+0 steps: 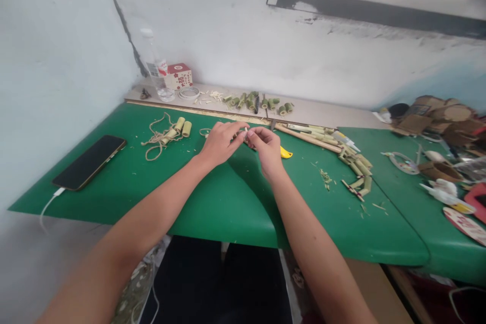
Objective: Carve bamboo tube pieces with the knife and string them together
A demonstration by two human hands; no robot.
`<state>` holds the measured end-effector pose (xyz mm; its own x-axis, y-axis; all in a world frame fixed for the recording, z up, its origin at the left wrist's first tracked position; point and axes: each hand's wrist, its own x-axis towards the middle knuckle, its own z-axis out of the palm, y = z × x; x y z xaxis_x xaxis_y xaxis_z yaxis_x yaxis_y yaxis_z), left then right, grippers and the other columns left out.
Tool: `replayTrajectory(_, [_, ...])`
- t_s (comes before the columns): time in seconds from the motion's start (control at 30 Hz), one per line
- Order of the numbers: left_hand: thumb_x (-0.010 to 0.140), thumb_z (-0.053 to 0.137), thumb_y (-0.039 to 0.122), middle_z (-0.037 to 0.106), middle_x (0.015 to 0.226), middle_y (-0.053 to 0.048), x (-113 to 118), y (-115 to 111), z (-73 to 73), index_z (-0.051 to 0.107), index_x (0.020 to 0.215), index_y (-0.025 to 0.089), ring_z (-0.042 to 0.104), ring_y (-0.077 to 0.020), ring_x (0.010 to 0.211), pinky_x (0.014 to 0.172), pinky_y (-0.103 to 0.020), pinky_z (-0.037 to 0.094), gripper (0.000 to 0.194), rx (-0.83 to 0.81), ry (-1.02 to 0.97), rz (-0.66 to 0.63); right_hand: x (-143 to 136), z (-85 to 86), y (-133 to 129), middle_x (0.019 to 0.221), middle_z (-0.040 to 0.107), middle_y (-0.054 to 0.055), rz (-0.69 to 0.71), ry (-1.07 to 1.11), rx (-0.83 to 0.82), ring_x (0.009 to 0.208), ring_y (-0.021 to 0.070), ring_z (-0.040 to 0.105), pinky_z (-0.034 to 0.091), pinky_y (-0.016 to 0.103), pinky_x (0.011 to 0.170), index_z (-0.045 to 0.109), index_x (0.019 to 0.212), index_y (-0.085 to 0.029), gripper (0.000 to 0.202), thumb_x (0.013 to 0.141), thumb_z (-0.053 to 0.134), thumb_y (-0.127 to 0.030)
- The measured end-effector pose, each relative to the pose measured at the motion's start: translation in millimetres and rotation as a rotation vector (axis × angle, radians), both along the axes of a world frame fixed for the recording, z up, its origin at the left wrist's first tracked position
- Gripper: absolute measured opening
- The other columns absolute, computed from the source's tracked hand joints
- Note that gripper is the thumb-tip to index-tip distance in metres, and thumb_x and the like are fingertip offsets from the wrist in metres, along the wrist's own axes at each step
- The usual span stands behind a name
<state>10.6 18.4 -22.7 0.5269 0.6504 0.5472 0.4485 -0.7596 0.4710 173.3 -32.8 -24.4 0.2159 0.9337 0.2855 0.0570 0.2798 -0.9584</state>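
Over the green tabletop [163, 187], my left hand [223, 142] and my right hand [267, 151] meet fingertip to fingertip. A small pale stick [246, 131] shows between them, pinched by both; most of it is hidden by the fingers. Just beyond my right hand lies a yellow-handled tool [286, 153], its other end covered by the hand. A bit of twine [204, 132] shows past my left hand. Farther left, short bamboo tubes [186, 129] lie with a tangle of twine [154, 144].
A phone [91, 162] with a charging cable lies at left. Along the back ledge stand a clear bottle [161, 78], a red-and-white box [180, 76], a tape roll [189, 93] and cut bamboo pieces [243, 101]. Right are a hammer [307, 137], joined bamboo pieces [359, 167] and cardboard clutter [436, 116].
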Motion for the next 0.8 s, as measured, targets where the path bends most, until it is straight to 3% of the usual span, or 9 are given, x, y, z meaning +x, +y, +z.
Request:
replayTrajectory(0.43, [0.112, 0.038, 0.047, 0.081, 0.105, -0.007, -0.3, -0.6, 2.2, 0.073, 0.126, 0.023, 0.072, -0.0246, 0.099, 0.096, -0.04, 0.045, 0.044, -0.017, -0.008, -0.006, 1.4, -2.7, 2.0, 0.071, 0.063, -0.001, -0.01, -0.017, 0.006, 0.065, 0.0143, 0.056, 0.051, 0.03, 0.064, 0.067, 0.083, -0.023, 0.033, 0.084, 0.078, -0.054])
replayTrajectory(0.63, [0.104, 0.05, 0.041, 0.077, 0.107, -0.009, -1.9, -4.3, 4.5, 0.055, 0.148, 0.017, 0.071, -0.0264, 0.098, 0.096, -0.042, 0.045, 0.05, -0.077, -0.017, -0.006, 0.8, -4.9, 3.0, 0.073, 0.063, -0.002, -0.018, -0.026, 0.045, 0.066, 0.0137, 0.056, 0.05, 0.029, 0.065, 0.066, 0.084, -0.023, 0.031, 0.083, 0.08, -0.051])
replayTrajectory(0.8, [0.101, 0.049, 0.035, 0.073, 0.109, -0.01, -3.6, -3.9, 4.2, 0.047, 0.153, 0.015, 0.068, -0.0269, 0.099, 0.093, -0.04, 0.046, 0.056, -0.099, -0.004, -0.037, -1.4, -0.9, -1.8, 0.074, 0.063, -0.001, -0.072, -0.155, 0.093, 0.066, 0.0137, 0.056, 0.045, 0.029, 0.062, 0.066, 0.081, -0.022, 0.024, 0.085, 0.076, -0.044])
